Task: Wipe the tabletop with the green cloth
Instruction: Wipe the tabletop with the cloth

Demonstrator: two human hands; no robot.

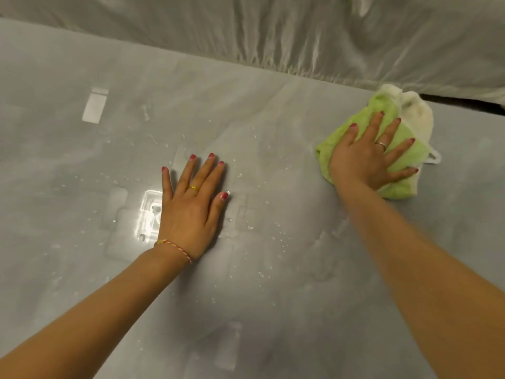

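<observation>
R hand on cloth, L hand flat on tabletop.
Right hand (366, 157), fingers spread, presses green cloth (393, 149) near tabletop (273, 283) far edge; left hand (191, 212) open, palm down mid-tabletop among droplets.

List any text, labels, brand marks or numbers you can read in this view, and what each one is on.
None readable.
green cloth: no tag text or logo visible.
tabletop: only water droplets and light reflections, no markings.
plastic sheeting: no print visible.
</observation>
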